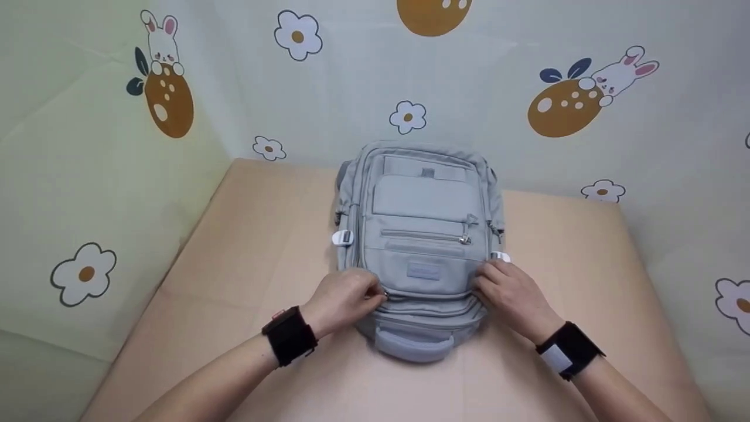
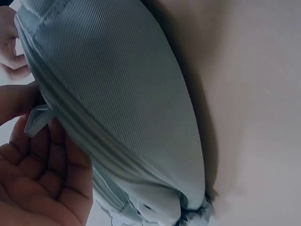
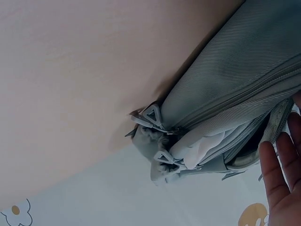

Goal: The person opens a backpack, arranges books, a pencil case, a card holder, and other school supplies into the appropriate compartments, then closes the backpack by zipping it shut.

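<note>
A grey-blue backpack (image 1: 430, 202) lies front side up, its padded top handle (image 1: 413, 346) towards the person. My left hand (image 1: 345, 295) is at the left of the front compartment's edge. In the left wrist view its thumb and fingers pinch a looped zipper pull (image 2: 38, 120) on the curved zipper. Opposite, my right hand (image 1: 515, 296) grips the bag's right edge. The right wrist view shows its fingers (image 3: 275, 174) beside a parted zipper opening (image 3: 251, 146). Part of that hand lies outside this view.
The backpack rests on a beige tabletop (image 1: 252, 234). A patterned cloth (image 1: 351, 76) with rabbits and flowers hangs behind. White tags (image 1: 343, 237) stick out at both sides of the bag. Black bands (image 1: 290, 335) wrap both wrists.
</note>
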A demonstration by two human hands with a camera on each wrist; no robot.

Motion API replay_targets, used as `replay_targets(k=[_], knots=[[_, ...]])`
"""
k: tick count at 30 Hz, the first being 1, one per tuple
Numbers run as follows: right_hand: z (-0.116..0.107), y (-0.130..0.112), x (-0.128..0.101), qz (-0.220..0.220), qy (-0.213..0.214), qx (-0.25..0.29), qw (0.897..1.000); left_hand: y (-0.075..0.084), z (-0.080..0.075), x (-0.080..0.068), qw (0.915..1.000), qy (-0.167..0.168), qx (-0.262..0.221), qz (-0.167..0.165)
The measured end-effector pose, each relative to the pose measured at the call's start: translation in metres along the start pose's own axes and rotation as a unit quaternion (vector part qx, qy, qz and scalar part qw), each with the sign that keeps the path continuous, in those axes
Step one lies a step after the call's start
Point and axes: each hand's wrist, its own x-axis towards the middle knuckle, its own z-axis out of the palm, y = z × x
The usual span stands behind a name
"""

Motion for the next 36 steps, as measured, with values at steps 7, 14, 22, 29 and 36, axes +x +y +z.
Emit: replay_targets(k=[7,14,22,29,36], knots=[[0.001,0.000,0.000,-0.004,0.017,0.003,1.000,0.006,0.008,0.004,0.9999,0.001,0.013,0.012],[-0.001,0.005,-0.002,0.010,0.035,0.021,0.999,0.006,0.006,0.004,0.9999,0.011,0.005,0.011],[-0.002,0.018,-0.002,0.029,0.067,0.015,0.997,0.004,0.006,0.002,0.9999,0.014,0.002,0.010],[0.002,0.026,0.002,0.010,0.072,0.008,0.997,0.003,0.007,0.002,0.9998,0.018,0.007,0.001],[0.005,0.027,0.001,0.001,0.074,0.004,0.997,0.009,0.006,0.004,0.9990,0.012,0.043,0.012]])
